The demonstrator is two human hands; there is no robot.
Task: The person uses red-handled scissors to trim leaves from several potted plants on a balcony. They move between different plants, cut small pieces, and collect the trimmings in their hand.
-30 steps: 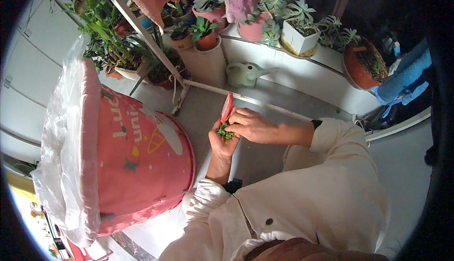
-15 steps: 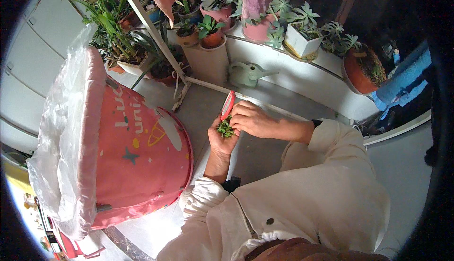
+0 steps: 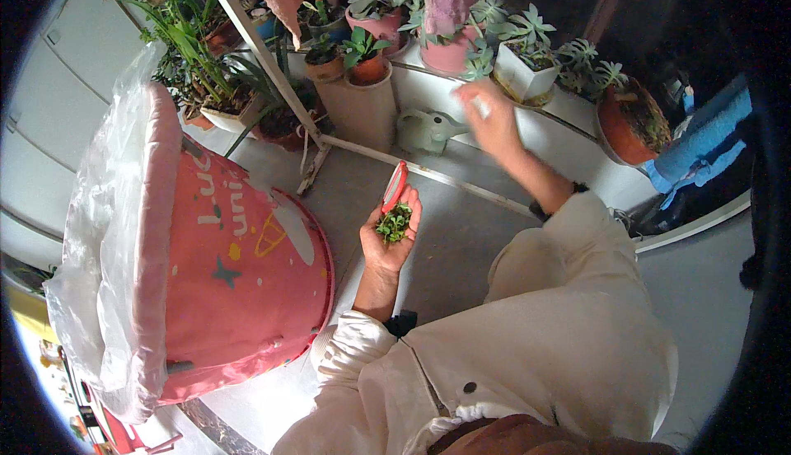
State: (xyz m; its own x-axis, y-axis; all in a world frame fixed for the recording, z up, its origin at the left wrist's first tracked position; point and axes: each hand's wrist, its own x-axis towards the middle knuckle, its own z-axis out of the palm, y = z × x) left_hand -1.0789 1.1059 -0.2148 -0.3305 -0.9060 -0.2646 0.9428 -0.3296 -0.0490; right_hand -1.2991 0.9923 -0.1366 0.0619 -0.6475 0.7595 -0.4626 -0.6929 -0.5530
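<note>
My left hand [image 3: 389,238] is held palm up at the centre, cupping a small heap of green plant cuttings [image 3: 395,222] and a flat red tool [image 3: 395,186] that sticks up past the fingers. My right hand [image 3: 493,117] is stretched out toward the plant shelf, blurred by motion, near a white square pot [image 3: 527,82] with a spiky succulent. Whether it grips anything I cannot tell; a pale spot shows at the fingers.
A big pink bucket [image 3: 206,282] lined with a clear plastic bag [image 3: 91,241] stands at the left. Several potted plants crowd the white ledge [image 3: 568,138], with a pale green watering can [image 3: 424,129], a terracotta pot [image 3: 630,121] and a slanting metal pole [image 3: 264,55].
My right hand left the left palm and swung up and right to the shelf. The left hand opened flat, showing the cuttings.
</note>
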